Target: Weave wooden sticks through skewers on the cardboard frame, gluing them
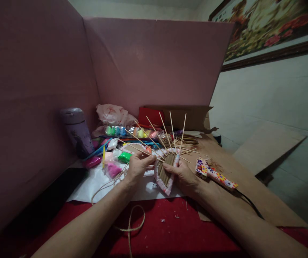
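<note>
My right hand grips a half-round piece of corrugated cardboard by its right side, thumb on the brown face. Pale cloth with a pink pattern wraps its rim. Several thin wooden sticks fan out from its curved edge, pointing up and to the left. My left hand has its thumb and fingers closed at the lowest stick on the left, close to the cardboard's edge. A length of twine runs beneath my left wrist and loops down over the red cloth.
A flower-patterned glue gun with a black cord lies right on brown cardboard. A purple bottle, packets of coloured clay and a second half-round piece stand behind. Pink panels close off the back and left.
</note>
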Tool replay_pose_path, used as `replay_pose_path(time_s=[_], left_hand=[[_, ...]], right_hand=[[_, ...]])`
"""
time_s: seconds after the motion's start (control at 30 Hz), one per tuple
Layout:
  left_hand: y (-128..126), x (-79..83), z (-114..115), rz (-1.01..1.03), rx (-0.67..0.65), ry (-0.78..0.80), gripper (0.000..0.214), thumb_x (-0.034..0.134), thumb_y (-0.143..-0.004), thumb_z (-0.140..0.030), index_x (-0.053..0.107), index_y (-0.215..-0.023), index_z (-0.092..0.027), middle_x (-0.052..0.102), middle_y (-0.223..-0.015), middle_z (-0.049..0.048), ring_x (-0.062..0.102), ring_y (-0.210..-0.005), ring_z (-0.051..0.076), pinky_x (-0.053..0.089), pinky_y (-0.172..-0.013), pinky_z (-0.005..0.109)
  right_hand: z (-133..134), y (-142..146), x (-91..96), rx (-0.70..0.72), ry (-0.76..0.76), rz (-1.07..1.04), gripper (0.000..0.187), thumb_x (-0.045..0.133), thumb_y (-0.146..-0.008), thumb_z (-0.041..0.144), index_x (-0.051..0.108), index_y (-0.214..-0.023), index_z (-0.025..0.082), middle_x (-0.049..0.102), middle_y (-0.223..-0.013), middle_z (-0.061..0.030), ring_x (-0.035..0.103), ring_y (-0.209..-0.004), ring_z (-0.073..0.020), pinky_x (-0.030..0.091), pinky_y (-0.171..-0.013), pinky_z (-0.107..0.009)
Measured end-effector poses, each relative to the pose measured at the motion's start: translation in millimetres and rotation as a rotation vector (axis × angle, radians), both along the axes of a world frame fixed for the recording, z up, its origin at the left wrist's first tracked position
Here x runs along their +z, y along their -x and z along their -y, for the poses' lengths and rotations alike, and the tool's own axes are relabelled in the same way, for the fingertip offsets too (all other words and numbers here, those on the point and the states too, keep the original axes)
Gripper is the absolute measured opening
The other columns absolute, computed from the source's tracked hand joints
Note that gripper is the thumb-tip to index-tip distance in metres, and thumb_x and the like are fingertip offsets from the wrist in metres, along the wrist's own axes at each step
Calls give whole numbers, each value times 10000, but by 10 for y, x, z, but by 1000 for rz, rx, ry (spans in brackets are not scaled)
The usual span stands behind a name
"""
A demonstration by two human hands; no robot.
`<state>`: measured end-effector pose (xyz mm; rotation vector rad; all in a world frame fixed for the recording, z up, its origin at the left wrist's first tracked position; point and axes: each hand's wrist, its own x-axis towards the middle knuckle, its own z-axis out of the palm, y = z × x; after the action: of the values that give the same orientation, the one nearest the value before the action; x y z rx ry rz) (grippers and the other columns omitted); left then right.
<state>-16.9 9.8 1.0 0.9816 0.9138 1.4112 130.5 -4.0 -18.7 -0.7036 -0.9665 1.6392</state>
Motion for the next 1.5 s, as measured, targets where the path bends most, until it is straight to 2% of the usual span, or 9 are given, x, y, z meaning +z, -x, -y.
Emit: replay_pose_path(time_s=[1.0,1.5], left_hand=[[0,9,4,-9,-2,5,299,783,-499,-248,571,-669,-123,614,-624,5,592,-554,130,502,-506,264],[3,22,6,-13,1,2,283,780,-496,-244,570,-645,-125,613,-605,3,588,-546,128,495,-497,256]], right_hand=[[-7,-9,2,-11,-30,34,281,799,-534,241,665,-757,135,682,-712,-30,607,-632,-153,466,-664,-300],[-10,-14,-7,-4,-33,24,255,787,-564,232,664,-768,141,677,-701,-18,602,-621,-143,470,-641,-281]])
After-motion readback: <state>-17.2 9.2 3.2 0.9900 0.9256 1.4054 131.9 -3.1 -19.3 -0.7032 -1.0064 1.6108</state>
